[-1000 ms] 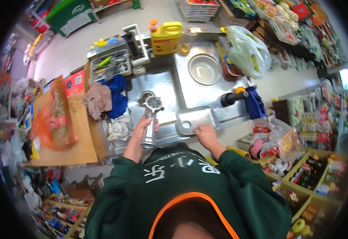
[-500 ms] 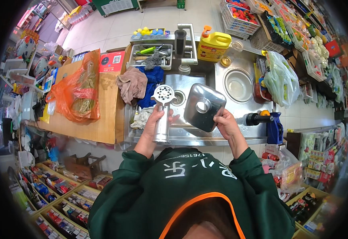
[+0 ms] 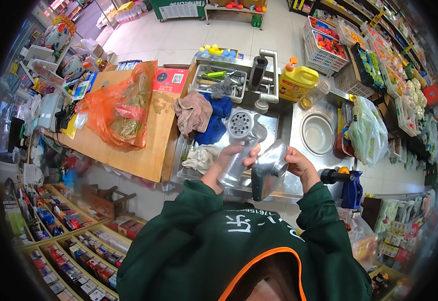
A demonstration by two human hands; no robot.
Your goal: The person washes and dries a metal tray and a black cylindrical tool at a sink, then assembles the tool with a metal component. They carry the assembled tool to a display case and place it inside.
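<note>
My left hand [image 3: 228,156] is closed round a metal meat grinder head [image 3: 235,170], a tube whose perforated disc [image 3: 241,124] faces up. My right hand [image 3: 300,164] grips the edge of a shiny metal hopper tray [image 3: 263,176] with a short round neck. The tray is tilted nearly on edge, its neck toward my right hand. Both parts are held above the front of a steel sink [image 3: 284,125], side by side. My left fingertips come close to the tray; whether they touch it I cannot tell.
Left of the sink, a brown cloth [image 3: 193,113], a blue cloth [image 3: 220,118] and a white rag [image 3: 201,158] lie together. Behind stand a utensil basket [image 3: 239,95] and a yellow pump jug [image 3: 298,83]. A white bowl [image 3: 318,133] and a black-handled tool [image 3: 335,175] are at right.
The tray has turned from lying broadside to nearly on edge and come closer to the grinder head. The grinder head has tipped slightly. The whole view has shifted.
</note>
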